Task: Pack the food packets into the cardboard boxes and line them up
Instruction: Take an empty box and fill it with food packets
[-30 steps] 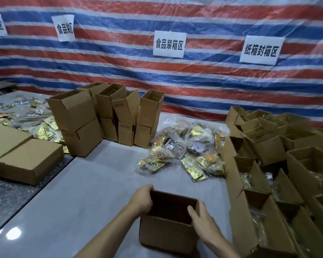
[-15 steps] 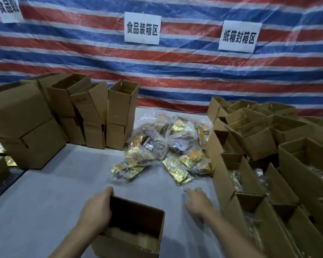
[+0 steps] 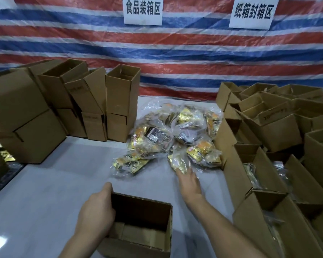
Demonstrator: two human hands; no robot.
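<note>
Can't really tell whether the right hand actually has a grip on the nearest food packet, since its fingertips blur into the plastic. The open box is cut off at the bottom edge. Packets inside the packed boxes on the right are mostly hidden behind flaps. The top-left paper sign is cropped and unreadable.

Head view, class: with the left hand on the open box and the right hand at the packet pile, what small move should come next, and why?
Probably close the right hand on the nearest packet: its fingertips reach that packet, while the left hand steadies the open box, which looks empty.
</note>
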